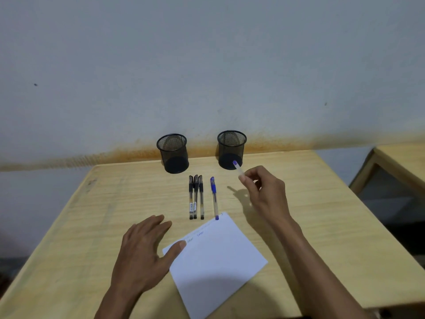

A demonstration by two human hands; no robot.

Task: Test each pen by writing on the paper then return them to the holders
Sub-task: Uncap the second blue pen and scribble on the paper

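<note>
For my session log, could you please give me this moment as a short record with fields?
right hand: holds a blue pen raised in front of the right mesh holder
left hand: flat, thumb on the paper
table: three black pens side by side, one capped blue pen beside them
left mesh holder: no pens
paper marks: two small blue scribbles

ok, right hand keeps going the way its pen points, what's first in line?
Likely the right mesh holder: the right hand aims its blue pen up toward it. Depth unclear; the pen may still be short of the holder.
</note>
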